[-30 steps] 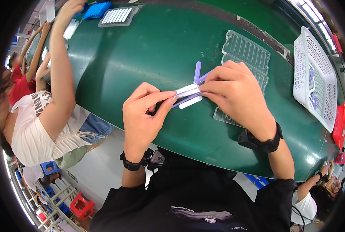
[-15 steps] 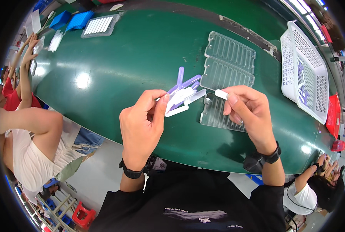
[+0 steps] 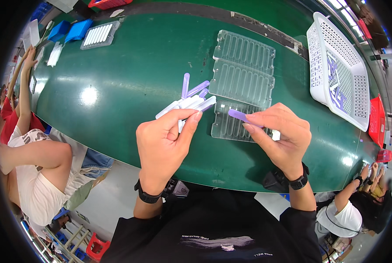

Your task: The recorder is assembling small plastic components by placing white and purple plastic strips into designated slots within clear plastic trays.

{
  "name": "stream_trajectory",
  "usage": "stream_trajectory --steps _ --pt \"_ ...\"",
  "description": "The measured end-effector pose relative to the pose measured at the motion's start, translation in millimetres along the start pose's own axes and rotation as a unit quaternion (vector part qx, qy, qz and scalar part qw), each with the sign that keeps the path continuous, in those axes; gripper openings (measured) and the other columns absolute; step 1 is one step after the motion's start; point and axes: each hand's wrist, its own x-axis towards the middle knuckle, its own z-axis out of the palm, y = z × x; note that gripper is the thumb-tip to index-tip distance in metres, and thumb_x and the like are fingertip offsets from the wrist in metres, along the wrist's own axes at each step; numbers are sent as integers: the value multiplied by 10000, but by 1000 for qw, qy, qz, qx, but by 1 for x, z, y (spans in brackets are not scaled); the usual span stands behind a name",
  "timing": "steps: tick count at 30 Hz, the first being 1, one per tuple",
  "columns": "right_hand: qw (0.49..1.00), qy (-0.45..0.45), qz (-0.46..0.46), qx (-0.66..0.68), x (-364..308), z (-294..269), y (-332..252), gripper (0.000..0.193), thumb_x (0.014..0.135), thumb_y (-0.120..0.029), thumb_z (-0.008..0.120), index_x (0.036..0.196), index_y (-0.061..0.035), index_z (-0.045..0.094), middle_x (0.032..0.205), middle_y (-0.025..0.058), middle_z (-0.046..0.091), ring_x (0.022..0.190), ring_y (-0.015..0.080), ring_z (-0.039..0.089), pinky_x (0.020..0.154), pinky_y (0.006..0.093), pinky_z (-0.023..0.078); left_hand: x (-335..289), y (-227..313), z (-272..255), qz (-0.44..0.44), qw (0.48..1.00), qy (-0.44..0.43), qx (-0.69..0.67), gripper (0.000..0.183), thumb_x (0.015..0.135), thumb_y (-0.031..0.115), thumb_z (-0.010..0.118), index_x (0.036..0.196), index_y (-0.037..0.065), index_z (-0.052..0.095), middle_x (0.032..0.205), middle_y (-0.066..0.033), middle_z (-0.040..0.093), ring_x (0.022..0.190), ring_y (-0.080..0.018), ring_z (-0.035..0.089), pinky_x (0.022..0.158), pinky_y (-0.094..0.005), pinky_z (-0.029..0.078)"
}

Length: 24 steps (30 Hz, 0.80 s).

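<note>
My right hand (image 3: 283, 138) pinches a purple strip (image 3: 238, 115) with rounded ends between thumb and fingers, above the nearest clear tray (image 3: 222, 125). A small white piece (image 3: 275, 135) shows under its curled fingers; whether it is held cannot be made out. My left hand (image 3: 163, 142) is closed, thumb against forefinger, on a pale strip (image 3: 208, 103) that points up and right. Just beyond those fingertips, a loose heap of white and purple strips (image 3: 187, 102) lies on the green table (image 3: 130, 83), partly hidden by the hand.
Two more clear grooved trays (image 3: 244, 48) lie beyond the nearest one. At right stands a white perforated basket (image 3: 316, 74) with purple strips inside, beside a red bin (image 3: 375, 120). Far left are blue holders (image 3: 78, 30) and a tray of white strips (image 3: 100, 35). Other people sit at both sides.
A purple strip shows at my right fingertips where a white end showed before; I cannot tell if it is the same piece. My left fingers now pinch a pale strip. The view has shifted.
</note>
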Motion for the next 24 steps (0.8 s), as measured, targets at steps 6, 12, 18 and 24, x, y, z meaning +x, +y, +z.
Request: stream_trajectory --steps 6,12,18,24 --pt "988 10 146 41 -18 -2 0 213 822 -10 839 1031 -40 807 887 69 792 725 131 704 679 265 539 -1 5 10 -43 998 -19 -52 151 938 131 818 943 -19 797 580 80 247 559 -25 236 526 -275 173" --pt "966 -35 236 98 -20 -13 6 192 919 -34 778 1110 -19 776 910 66 796 768 101 725 742 237 557 1 7 11 -64 995 -49 -57 164 932 157 828 928 -5 801 574 85 237 550 -24 228 525 -284 155" --pt "910 -70 324 248 -8 -25 10 169 936 -27 764 1104 -7 769 847 23 763 723 83 687 708 232 544 3 12 13 -45 994 -82 51 217 877 186 848 757 57 722 484 16 369 434 -105 348 458 -313 256" --pt "947 -206 243 44 22 -25 8 192 873 -55 809 1053 -46 742 720 25 678 602 108 617 562 264 477 4 23 16 116 972 -118 164 315 902 211 784 725 101 548 543 -26 557 435 -231 530 438 -364 369"
